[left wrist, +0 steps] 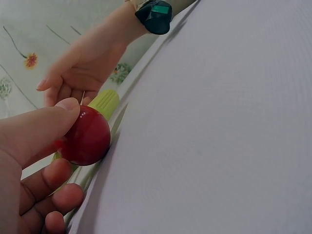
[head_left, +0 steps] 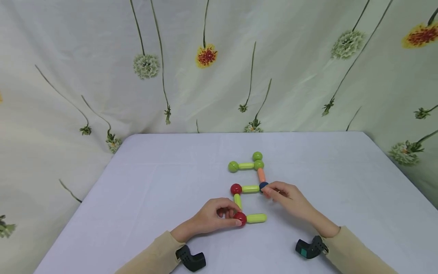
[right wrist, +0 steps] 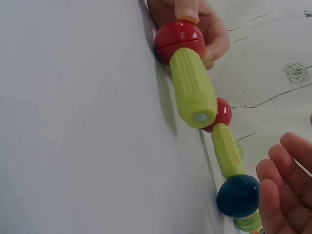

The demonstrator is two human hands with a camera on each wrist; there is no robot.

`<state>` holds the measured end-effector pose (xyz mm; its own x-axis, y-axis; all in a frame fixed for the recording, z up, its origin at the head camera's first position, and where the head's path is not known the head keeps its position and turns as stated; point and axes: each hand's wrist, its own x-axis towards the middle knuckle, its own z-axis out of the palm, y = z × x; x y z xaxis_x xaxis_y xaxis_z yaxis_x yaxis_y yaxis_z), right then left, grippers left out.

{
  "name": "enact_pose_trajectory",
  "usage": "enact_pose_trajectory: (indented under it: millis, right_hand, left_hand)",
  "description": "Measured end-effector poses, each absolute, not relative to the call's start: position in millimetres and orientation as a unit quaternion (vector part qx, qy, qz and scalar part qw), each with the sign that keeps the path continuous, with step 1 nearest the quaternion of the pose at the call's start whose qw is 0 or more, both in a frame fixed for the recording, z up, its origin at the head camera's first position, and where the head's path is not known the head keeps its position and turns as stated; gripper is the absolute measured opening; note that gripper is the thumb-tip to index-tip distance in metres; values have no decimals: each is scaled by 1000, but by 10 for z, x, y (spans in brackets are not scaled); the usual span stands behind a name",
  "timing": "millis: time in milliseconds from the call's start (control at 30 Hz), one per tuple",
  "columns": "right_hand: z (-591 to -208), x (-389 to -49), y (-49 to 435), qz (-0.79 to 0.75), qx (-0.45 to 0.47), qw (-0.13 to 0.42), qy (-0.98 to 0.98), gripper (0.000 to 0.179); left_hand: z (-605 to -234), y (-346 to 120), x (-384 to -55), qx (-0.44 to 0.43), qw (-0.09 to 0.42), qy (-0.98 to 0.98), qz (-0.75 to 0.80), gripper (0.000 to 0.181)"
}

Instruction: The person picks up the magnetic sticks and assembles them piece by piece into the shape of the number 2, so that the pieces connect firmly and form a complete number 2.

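Two hands work on one chain of balls and rods on the white table. My left hand pinches the near red ball between thumb and fingers. A green rod sticks out from this ball to the right, with its far end free. A short green rod goes up to the second red ball. From there another green rod leads right to the blue ball. My right hand rests beside this ball with relaxed fingers; the fingertips touch it lightly, I think. To do this well, I should hold the red ball steady and move the blue end slowly, so the joints stay together.
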<state>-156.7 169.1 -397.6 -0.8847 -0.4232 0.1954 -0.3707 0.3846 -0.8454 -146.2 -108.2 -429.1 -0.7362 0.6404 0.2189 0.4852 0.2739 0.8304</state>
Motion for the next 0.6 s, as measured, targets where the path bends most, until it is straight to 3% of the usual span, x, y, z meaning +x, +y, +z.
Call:
enact_pose_trajectory:
  millis: [600]
  right_hand:
    - [-3895, -2113, 1636, -478, -172, -51, 860, 30]
  left_hand:
    - [-4262, -1089, -1443, 357, 78, 790, 492, 22]
